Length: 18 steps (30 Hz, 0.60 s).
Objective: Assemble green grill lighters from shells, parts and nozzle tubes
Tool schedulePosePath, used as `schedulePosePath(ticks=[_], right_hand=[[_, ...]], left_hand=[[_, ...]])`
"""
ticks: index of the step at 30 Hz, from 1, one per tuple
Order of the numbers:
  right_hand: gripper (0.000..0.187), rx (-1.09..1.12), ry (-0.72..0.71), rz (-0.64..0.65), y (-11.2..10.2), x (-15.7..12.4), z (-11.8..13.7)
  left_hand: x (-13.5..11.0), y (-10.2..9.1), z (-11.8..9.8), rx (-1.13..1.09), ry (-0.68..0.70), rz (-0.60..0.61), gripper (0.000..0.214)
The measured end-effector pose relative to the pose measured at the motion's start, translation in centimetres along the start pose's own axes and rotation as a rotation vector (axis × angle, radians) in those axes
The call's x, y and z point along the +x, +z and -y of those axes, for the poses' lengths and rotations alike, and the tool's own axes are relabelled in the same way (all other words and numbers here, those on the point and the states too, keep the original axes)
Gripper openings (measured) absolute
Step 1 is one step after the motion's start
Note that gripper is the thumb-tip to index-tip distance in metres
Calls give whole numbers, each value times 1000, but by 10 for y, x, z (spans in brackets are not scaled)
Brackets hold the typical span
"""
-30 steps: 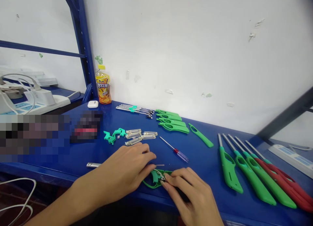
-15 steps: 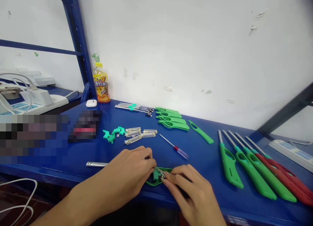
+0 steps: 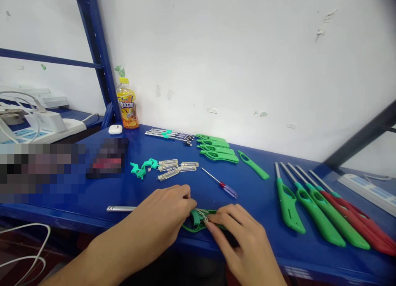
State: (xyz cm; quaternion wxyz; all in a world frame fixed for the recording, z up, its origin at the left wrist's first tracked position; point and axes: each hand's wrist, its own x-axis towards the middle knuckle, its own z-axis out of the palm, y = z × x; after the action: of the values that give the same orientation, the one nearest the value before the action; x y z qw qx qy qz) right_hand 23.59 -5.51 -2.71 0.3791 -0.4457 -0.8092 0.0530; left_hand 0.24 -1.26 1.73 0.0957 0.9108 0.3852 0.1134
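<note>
A long-nosed lighter with a green open handle shell lies at the table's front edge. Its metal tube sticks out to the left from beneath my left hand. That hand's fingers are closed on the shell's left part, near a darker green trigger piece. Thin pale wires run over the inside of the shell. My right hand pinches at these wires with thumb and forefinger; its other fingers curl over the shell's right end. The fingertips partly hide what is pinched.
Behind the hands lie a screwdriver, clear gas tanks, teal plastic pieces, metal tubes with wires and green handle shells. Assembled green lighters and red ones lie right. A drink bottle stands back left.
My right fingertips have shifted slightly at the wires, and more of the trigger piece and wires shows between my hands. The whole view has moved a little.
</note>
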Motion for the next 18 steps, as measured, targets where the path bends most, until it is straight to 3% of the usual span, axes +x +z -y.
schedulePosePath(ticks=[4,10,18], right_hand=[[15,5,18,25,0,-1,-1],[13,-9,-4,63,1,-4,-7],[15,-23,6,59,2,-2,-6]], left_hand=[[3,-5,-6,25,-37,43,44],[5,0,-6,110,-11,13,44],[4,-4,-5,12,-63,5,35]])
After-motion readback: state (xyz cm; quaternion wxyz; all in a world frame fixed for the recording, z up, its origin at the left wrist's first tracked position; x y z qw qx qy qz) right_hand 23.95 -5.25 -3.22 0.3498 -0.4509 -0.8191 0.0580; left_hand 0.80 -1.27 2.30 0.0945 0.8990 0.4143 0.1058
